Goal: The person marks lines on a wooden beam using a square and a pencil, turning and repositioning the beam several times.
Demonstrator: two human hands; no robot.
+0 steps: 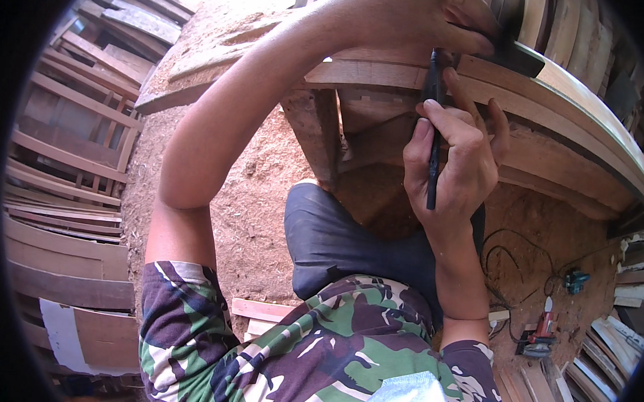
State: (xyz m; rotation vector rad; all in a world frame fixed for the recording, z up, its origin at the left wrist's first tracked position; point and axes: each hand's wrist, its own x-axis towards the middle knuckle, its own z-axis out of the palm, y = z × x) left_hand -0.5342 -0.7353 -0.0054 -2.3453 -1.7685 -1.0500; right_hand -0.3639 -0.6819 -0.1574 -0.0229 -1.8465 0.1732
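Sat on a sawdust floor [252, 170], knees drawn up under a curved wooden frame [566, 103]. Reached the left hand [427, 20] up and over to the top of the frame's bowed rail, fingers together and curled down onto a dark flat block [518, 59], holding it against the rail's upper face. Held a slim black tool [435, 77] upright in the right hand [454, 163], fingers clamped round its shaft, thumb alongside, upper end set against the rail's edge just beside the block. Could not tell pencil from marker or thin chisel, nor see the tip itself, tucked as it was under the left hand.

Judged midway through one small spot: block seated, tool brought to the wood and both hands committed there. Saw no line, notch or fresh cut along the visible sweep of the rail to the right, so took most of the curve as untouched, though too blurred to swear to it.

Noted well apart, on the floor to the right, a red power tool [541, 333], a teal tool [576, 281] and a loose black cable [504, 257]. Noted stacked wooden frames [69, 121] to the left and pale offcuts [261, 311] by the hip
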